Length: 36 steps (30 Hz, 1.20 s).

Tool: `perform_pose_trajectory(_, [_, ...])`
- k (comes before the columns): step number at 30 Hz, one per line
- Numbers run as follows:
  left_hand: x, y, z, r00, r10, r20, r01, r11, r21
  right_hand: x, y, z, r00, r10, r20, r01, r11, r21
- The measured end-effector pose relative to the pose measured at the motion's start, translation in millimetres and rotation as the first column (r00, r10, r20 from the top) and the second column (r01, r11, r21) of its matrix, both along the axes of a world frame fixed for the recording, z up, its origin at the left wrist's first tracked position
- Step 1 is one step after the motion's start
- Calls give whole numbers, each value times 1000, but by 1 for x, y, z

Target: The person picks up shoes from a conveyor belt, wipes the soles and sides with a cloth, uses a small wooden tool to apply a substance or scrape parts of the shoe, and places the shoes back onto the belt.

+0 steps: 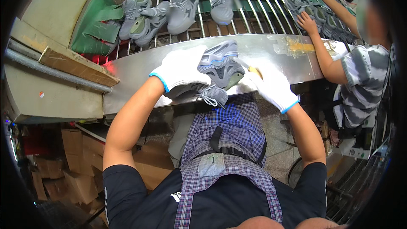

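A grey sneaker [222,73] with pale laces and blue trim is tilted on its side at the near edge of the steel ledge [271,53], its toe toward me. My left hand [182,68], in a white glove with a blue cuff, is closed around the sneaker from its left side. On the other side, my right hand [274,87], gloved the same way, is closed on a small tool with a yellowish handle [255,73]. The tool's thin pale end lies close to the sneaker's side; glare and the fingers hide its exact kind.
Beyond the ledge, several grey sneakers [183,10] stand on a conveyor of metal rods [271,6]. A co-worker [362,72] at the right reaches over more sneakers [326,17]. A beige metal housing [51,85] borders the left. Cardboard boxes [80,157] lie below left.
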State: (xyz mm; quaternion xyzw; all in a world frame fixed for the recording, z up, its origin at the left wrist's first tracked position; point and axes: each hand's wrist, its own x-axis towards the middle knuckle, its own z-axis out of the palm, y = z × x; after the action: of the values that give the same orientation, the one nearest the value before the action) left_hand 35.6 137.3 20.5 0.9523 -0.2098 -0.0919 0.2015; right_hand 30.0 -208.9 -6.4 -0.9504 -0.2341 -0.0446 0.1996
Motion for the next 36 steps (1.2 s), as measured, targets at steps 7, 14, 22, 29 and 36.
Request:
perform_pose_trajectory(7, [-7,0,8,998,28,-61,-23,997,77,-1,71,39,971,234,-55,-241,953,-185])
perform_pose_trajectory(14, [-10,-10,7,999,23,-22,-18,980,196,4,70,38,935,351,-57,-351,936,2])
perform_pose_trajectory(22, [-12,-33,26,997,73,20,-75,958,276,-3,24,22,886,147,-439,-102,987,124])
perform_pose_trajectory(29, [5,-99,11,973,140,182,-179,959,219,-1,36,22,892,38,-451,20,992,123])
perform_pose_trajectory(36, [-3,-93,-1,964,50,260,-98,980,173,9,-29,-19,733,-132,-667,313,937,159])
